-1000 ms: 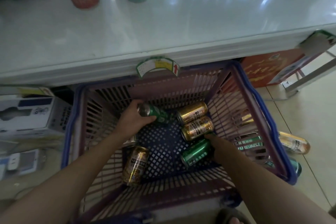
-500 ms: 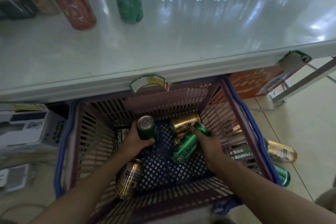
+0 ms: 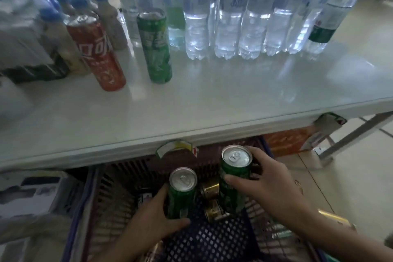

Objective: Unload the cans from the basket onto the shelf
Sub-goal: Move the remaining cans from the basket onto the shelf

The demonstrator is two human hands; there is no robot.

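Gripping upright green cans | left hand (image 3: 148, 217) | right hand (image 3: 270, 187) | above basket (image 3: 119, 193)

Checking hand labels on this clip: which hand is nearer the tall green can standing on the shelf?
Left. The left hand, holding a green can over the basket, sits almost straight below the tall green can. The right hand, gripping another can, is farther off to the right.

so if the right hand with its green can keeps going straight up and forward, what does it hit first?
Probably the front lip of the white shelf, right above the right hand and its green can; depth unclear.
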